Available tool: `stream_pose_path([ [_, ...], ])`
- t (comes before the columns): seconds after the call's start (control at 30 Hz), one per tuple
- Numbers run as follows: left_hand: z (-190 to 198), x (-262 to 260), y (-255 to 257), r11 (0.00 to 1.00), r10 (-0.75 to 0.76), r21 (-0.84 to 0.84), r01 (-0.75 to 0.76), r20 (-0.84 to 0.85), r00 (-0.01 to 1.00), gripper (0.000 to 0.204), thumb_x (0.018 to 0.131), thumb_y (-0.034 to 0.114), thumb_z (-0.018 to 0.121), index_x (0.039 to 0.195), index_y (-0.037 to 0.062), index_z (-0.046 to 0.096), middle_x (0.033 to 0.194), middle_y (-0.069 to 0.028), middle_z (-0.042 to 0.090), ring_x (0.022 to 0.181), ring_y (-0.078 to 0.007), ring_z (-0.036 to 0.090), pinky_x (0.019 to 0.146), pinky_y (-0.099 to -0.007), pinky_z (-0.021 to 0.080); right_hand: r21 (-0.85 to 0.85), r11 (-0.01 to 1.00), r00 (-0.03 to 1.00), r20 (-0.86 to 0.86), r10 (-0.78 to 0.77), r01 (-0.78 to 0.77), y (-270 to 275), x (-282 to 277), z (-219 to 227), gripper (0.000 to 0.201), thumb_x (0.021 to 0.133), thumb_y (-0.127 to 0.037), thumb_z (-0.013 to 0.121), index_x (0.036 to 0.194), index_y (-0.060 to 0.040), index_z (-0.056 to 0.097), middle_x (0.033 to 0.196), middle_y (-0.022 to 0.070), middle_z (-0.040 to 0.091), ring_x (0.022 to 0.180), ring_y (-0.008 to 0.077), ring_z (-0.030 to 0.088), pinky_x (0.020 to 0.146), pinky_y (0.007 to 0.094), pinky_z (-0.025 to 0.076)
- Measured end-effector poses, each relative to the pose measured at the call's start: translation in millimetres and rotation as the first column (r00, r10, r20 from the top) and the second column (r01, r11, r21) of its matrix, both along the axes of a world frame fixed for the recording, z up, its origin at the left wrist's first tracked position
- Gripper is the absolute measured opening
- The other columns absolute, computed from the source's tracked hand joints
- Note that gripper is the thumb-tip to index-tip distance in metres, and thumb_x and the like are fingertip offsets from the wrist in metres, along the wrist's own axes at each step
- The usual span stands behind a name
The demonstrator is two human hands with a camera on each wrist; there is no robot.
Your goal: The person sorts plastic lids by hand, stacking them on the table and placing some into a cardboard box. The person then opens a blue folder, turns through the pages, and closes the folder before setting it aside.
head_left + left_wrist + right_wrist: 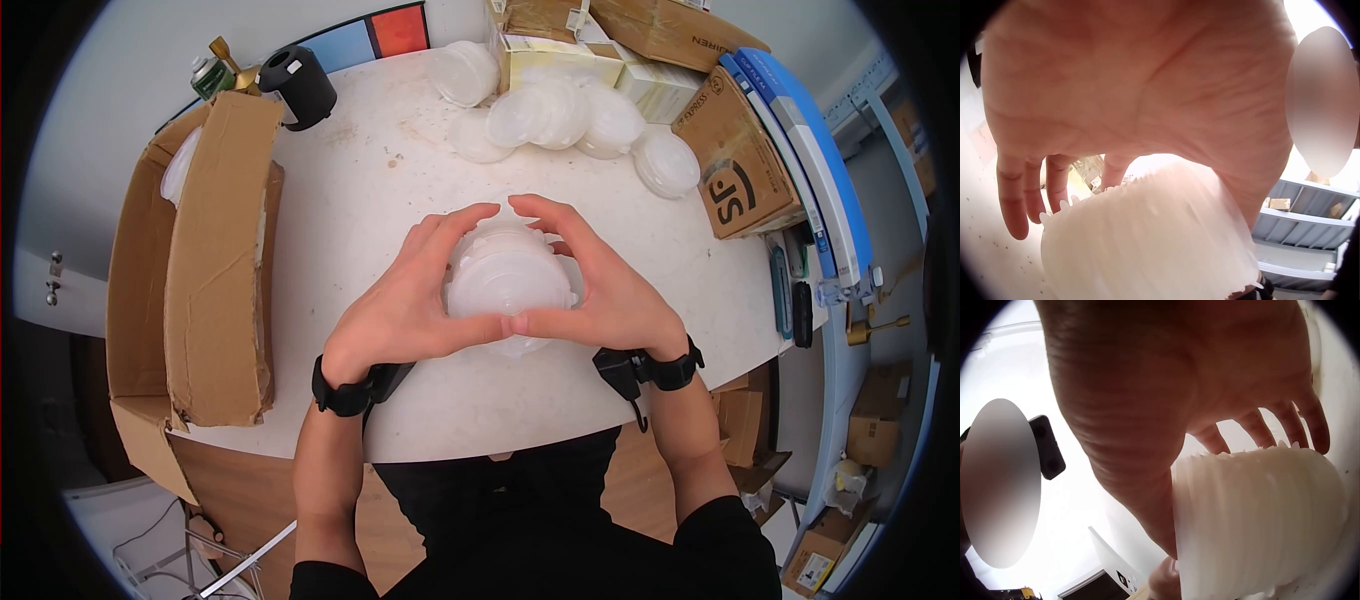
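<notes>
Between both hands, over the middle of the white table (430,410), is a stack of round translucent white plastic lids (508,280) with small tabs along the edge. The left hand (400,300) curves round its left side and the right hand (622,300) round its right side. The thumbs meet tip to tip on the near side, and the index fingertips come close together on the far side. In the left wrist view the stacked lids (1147,244) sit under the palm; the right wrist view shows their layered edges (1260,519) beside the thumb and fingers.
Further lids (555,115) lie in loose piles at the back, before several cartons (560,60). A long open cardboard box (220,270) stands at the left, near a black canister (298,88). At the right are a brown carton (740,160) and blue folders (805,150).
</notes>
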State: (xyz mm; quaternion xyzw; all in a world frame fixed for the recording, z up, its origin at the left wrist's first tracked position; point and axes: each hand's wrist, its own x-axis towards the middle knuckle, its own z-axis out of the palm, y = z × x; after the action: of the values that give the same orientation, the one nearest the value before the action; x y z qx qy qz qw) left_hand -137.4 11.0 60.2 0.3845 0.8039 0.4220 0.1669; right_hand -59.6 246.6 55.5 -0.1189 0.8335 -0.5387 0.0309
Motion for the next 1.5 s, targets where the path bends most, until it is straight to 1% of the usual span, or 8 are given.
stream_pose_path([
  [0.3, -3.9, -3.4, 2.6, 0.994, 0.002, 0.111, -0.007, 0.042, 0.999, 0.102, 0.070, 0.028, 0.094, 0.156, 0.0100, 0.043, 0.140, -0.0150, 0.055, 0.123, -0.0299, 0.055, 0.104, -0.0399, 0.046, 0.060, 0.998, 0.987, -0.158, 0.015, -0.005, 2.0, -0.9, -3.6, 0.096, 0.077, -0.024, 0.087, 0.158, -0.0149, 0.038, 0.157, 0.0088, 0.042, 0.143, 0.0254, 0.042, 0.117, 0.0457, 0.037],
  [0.53, -4.7, -4.9, 3.0, 0.992, 0.000, 0.126, -0.008, 0.066, 0.998, 0.105, 0.067, 0.024, 0.096, 0.157, 0.0104, 0.044, 0.136, -0.0106, 0.059, 0.120, -0.0231, 0.055, 0.106, -0.0377, 0.044, -0.073, 0.997, 1.000, -0.018, 0.005, -0.006, -0.6, -0.1, -9.1, 0.089, 0.083, -0.022, 0.084, 0.158, -0.0116, 0.038, 0.154, 0.0090, 0.045, 0.139, 0.0245, 0.048, 0.117, 0.0442, 0.039],
  [0.8, 3.0, -4.4, 2.7, 0.999, 0.039, 0.022, -0.044, 0.183, 0.982, 0.107, 0.068, 0.027, 0.096, 0.158, 0.0120, 0.041, 0.129, -0.0117, 0.059, 0.114, -0.0242, 0.054, 0.103, -0.0372, 0.045, -0.058, 0.997, 0.999, 0.017, -0.051, 0.052, -0.4, -1.0, -9.6, 0.082, 0.085, -0.026, 0.084, 0.153, -0.0081, 0.042, 0.143, 0.0143, 0.052, 0.124, 0.0269, 0.055, 0.101, 0.0375, 0.048],
  [0.97, 1.1, -3.6, 1.2, 0.999, 0.048, -0.001, -0.049, 0.169, 0.985, 0.104, 0.072, 0.031, 0.094, 0.157, 0.0078, 0.040, 0.123, -0.0193, 0.064, 0.105, -0.0284, 0.061, 0.095, -0.0385, 0.051, -0.040, 0.997, 0.998, 0.035, -0.060, 0.061, -3.3, -0.3, -5.1, 0.080, 0.085, -0.022, 0.083, 0.153, -0.0098, 0.043, 0.144, 0.0118, 0.052, 0.128, 0.0259, 0.054, 0.106, 0.0406, 0.047],
  [1.03, -0.4, -3.2, 2.4, 0.998, 0.052, 0.016, -0.057, 0.221, 0.974, 0.106, 0.069, 0.026, 0.096, 0.158, 0.0111, 0.041, 0.128, -0.0128, 0.060, 0.115, -0.0248, 0.055, 0.102, -0.0378, 0.046, -0.038, 0.997, 0.996, 0.060, -0.060, 0.062, -3.5, -0.3, -3.5, 0.080, 0.085, -0.018, 0.083, 0.154, -0.0110, 0.042, 0.145, 0.0097, 0.052, 0.129, 0.0240, 0.054, 0.110, 0.0420, 0.045],
  [1.27, -3.2, -2.1, 3.3, 0.998, 0.052, 0.015, -0.056, 0.183, 0.982, 0.102, 0.070, 0.024, 0.095, 0.156, 0.0084, 0.041, 0.139, -0.0145, 0.058, 0.121, -0.0269, 0.057, 0.105, -0.0397, 0.046, -0.049, 0.997, 0.998, 0.042, -0.052, 0.054, -3.3, -0.9, -5.8, 0.081, 0.085, -0.018, 0.082, 0.154, -0.0108, 0.042, 0.146, 0.0097, 0.051, 0.131, 0.0241, 0.053, 0.112, 0.0423, 0.043],
  [1.37, -2.4, -2.5, 5.1, 0.999, 0.042, 0.021, -0.042, 0.018, 0.999, 0.101, 0.073, 0.025, 0.093, 0.155, 0.0047, 0.039, 0.141, -0.0209, 0.056, 0.117, -0.0330, 0.061, 0.097, -0.0402, 0.051, -0.061, 0.996, 0.998, 0.003, -0.065, 0.065, -0.5, -3.2, -10.7, 0.080, 0.086, -0.018, 0.082, 0.154, -0.0096, 0.041, 0.148, 0.0104, 0.050, 0.133, 0.0250, 0.052, 0.113, 0.0425, 0.042],
  [1.5, -7.5, -2.5, 7.0, 0.993, 0.071, 0.081, -0.089, 0.204, 0.976, 0.106, 0.071, 0.025, 0.095, 0.157, 0.0074, 0.036, 0.144, -0.0162, 0.054, 0.127, -0.0289, 0.056, 0.106, -0.0409, 0.046, -0.168, 0.978, 0.990, -0.051, -0.135, 0.124, -1.0, -9.3, -13.5, 0.067, 0.096, -0.029, 0.074, 0.150, -0.0057, 0.044, 0.146, 0.0179, 0.054, 0.133, 0.0298, 0.054, 0.111, 0.0437, 0.045],
])
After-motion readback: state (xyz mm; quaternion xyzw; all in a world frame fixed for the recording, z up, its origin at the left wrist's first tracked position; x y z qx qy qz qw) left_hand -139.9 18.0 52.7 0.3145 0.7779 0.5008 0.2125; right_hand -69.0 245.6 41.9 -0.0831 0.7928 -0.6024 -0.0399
